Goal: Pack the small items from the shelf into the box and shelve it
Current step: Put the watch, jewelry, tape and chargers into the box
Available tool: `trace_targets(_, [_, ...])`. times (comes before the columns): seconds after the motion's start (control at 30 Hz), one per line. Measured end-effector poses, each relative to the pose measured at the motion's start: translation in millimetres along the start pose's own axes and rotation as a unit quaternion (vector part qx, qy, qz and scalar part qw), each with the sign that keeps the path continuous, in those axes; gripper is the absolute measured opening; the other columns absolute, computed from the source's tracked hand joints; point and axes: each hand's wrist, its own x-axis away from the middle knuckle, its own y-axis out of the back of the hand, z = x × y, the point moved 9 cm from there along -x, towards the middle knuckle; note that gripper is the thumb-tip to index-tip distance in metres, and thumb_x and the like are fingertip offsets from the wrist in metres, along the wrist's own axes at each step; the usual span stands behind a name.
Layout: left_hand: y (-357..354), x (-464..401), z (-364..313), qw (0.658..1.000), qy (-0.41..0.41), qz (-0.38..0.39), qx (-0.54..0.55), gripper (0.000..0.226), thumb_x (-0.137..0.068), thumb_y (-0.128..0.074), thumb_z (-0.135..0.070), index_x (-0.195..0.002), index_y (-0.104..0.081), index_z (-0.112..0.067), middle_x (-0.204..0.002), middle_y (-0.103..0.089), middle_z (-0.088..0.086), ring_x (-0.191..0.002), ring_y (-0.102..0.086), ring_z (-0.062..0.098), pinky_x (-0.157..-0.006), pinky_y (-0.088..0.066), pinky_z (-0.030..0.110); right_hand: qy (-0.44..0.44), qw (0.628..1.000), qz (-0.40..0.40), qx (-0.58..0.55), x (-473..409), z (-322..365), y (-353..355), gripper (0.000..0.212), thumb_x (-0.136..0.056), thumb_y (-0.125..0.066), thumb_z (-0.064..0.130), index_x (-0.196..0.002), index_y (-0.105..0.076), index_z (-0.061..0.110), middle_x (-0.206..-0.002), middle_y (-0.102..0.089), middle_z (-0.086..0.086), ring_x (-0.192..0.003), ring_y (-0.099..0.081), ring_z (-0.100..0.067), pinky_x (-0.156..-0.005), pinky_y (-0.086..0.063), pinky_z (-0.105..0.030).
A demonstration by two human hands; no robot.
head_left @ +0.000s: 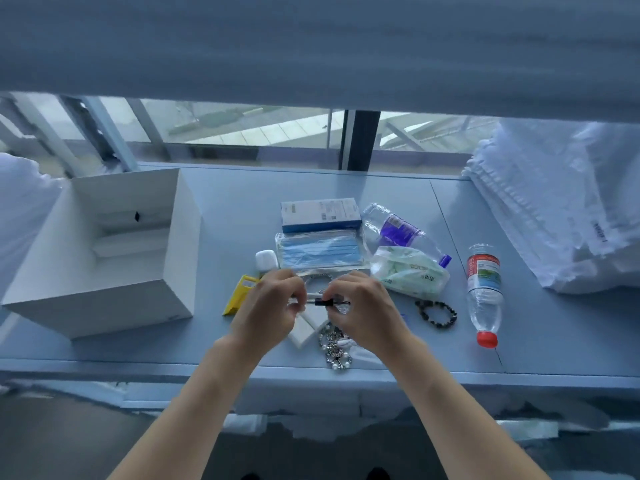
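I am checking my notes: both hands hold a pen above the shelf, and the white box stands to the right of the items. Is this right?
Not quite: in the head view the white box stands to the left of the items. The rest holds: both hands, left hand and right hand, hold the pen above the shelf.

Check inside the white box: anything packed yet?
The white box shows only white folded inner flaps and a small dark mark. Its near wall hides part of the floor, so I cannot rule out items there.

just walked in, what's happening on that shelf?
A person is packing small items. Both hands, left hand and right hand, hold a pen above the clutter. The open white box stands to the left, apparently nothing packed yet. Masks, tissue pack, two bottles and a bead bracelet lie on the shelf.
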Motion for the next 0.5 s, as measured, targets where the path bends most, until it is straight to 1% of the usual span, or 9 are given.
trace_targets(0.07, [23,7,19,1.000,-0.004,-0.012,-0.001,0.029,-0.070,-0.078,0.008,-0.072,-0.064,-0.018,-0.081,-0.060,-0.007,-0.077,-0.057,0.016,-0.066,-0.040,0.024,0.002,1.000,-0.009,0.005,-12,22,-10,0.018,-0.073,-0.079,0.005,-0.085,-0.076,0.018,-0.083,-0.073,0.009,-0.080,-0.063,-0.015,-0.075,-0.055,-0.035])
trace_targets(0.13, [46,14,36,1.000,-0.012,-0.028,0.000,0.028,-0.072,-0.080,0.004,-0.075,-0.065,-0.020,-0.083,-0.061,-0.007,-0.077,-0.057,0.016,-0.066,-0.039,0.026,-0.002,1.000,-0.019,0.008,-24,41,-20,0.016,-0.074,-0.080,0.005,-0.085,-0.077,0.017,-0.085,-0.075,0.007,-0.081,-0.065,-0.017,-0.075,-0.055,-0.037])
trace_targets(0.23, [76,26,56,0.999,-0.025,-0.041,0.011,0.026,-0.073,-0.080,0.001,-0.077,-0.065,-0.020,-0.083,-0.061,-0.009,-0.078,-0.055,0.014,-0.067,-0.044,0.028,-0.013,1.000,-0.020,0.004,-39,67,-36,0.016,-0.074,-0.080,0.006,-0.085,-0.077,0.017,-0.086,-0.075,0.006,-0.084,-0.066,-0.017,-0.077,-0.055,-0.039])
trace_targets(0.33, [101,38,73,0.998,-0.032,-0.049,0.019,0.026,-0.073,-0.078,0.002,-0.078,-0.065,-0.020,-0.084,-0.064,-0.005,-0.080,-0.059,0.017,-0.071,-0.051,0.035,-0.004,1.000,-0.003,-0.008,-53,93,-52,0.016,-0.074,-0.080,0.004,-0.085,-0.076,0.015,-0.088,-0.075,0.004,-0.085,-0.066,-0.020,-0.078,-0.054,-0.040])
trace_targets(0.5, [141,50,100,0.995,-0.013,-0.094,0.019,0.025,-0.074,-0.076,0.000,-0.078,-0.064,-0.022,-0.082,-0.062,-0.009,-0.075,-0.060,0.012,-0.069,-0.054,0.035,0.036,0.999,0.001,-0.016,-82,130,-65,0.015,-0.075,-0.080,0.002,-0.081,-0.075,0.015,-0.088,-0.074,0.006,-0.085,-0.066,-0.019,-0.077,-0.054,-0.039])
